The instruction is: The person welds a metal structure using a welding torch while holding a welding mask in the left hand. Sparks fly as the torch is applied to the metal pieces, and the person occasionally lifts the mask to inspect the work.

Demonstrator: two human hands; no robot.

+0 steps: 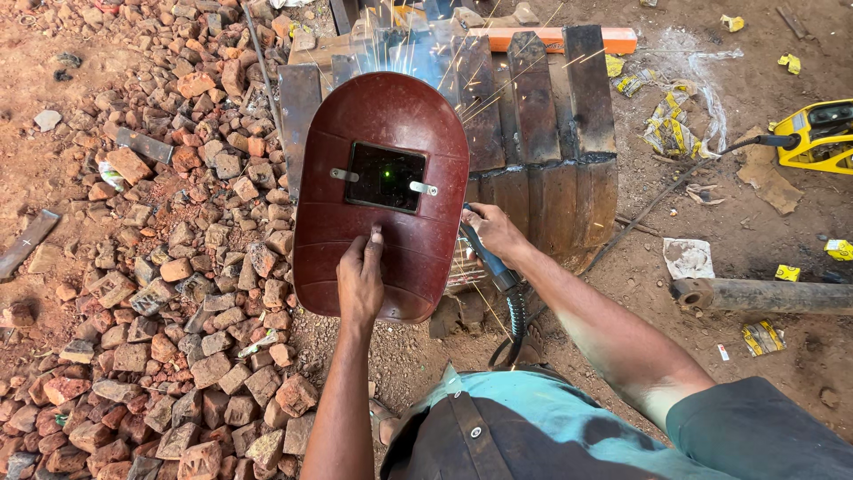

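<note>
1. Rubble of broken red bricks covers the ground from 7 to 11 o'clock; a flat metal strip lies at its 9 o'clock edge.
2. Left hand, just below centre, is clenched on the handle of a dark red welding shield; the shield stands upright between the camera and the work, and a green point glows in its dark window.
3. Sparks spray upward at 12 o'clock behind the shield, over rusty steel plates set side by side, with an orange bar lying across their far end.
4. Right hand, just right of the shield, grasps a blue-handled electrode holder; its black cable drops toward 6 o'clock.
5. Rusty pipe lies on the dirt at 3 o'clock.
6. Yellow welding machine sits at 2 o'clock, a cable running from it toward the plates.
</note>
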